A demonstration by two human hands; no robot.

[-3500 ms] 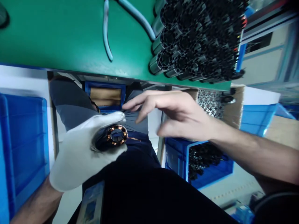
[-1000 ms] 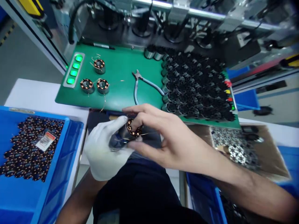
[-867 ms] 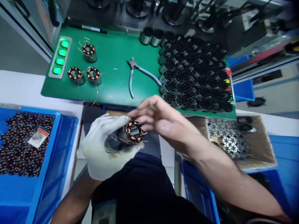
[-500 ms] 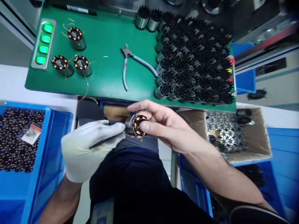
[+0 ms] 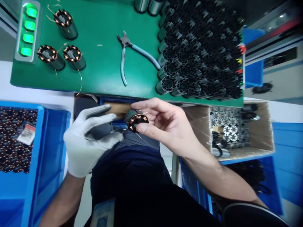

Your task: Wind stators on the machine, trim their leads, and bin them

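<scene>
My bare right hand [image 5: 165,123] grips a copper-wound motor stator [image 5: 136,120] between thumb and fingers above my lap. Its wound end faces toward me, and thin wire ends stick out from it. To its left, my gloved left hand [image 5: 91,135] is apart from the stator, with fingers spread and nothing seen in them. Three more wound stators [image 5: 73,57] stand on the green mat [image 5: 101,72] at the left, with loose copper wire ends. Diagonal cutters [image 5: 126,44] with pale blue handles lie spread on the mat's middle.
Many black-toothed stator cores [image 5: 194,60] stand in rows at the mat's right. A strip with green lights [image 5: 28,31] sits at the left. The blue bin [image 5: 53,142] beside my left arm holds wound stators. A cardboard box [image 5: 260,135] of metal cores is at the right.
My left hand has come off the stator, and its fingers have spread. My right hand still holds the stator, now turned with its wound end more toward me. The camera view has shifted slightly.
</scene>
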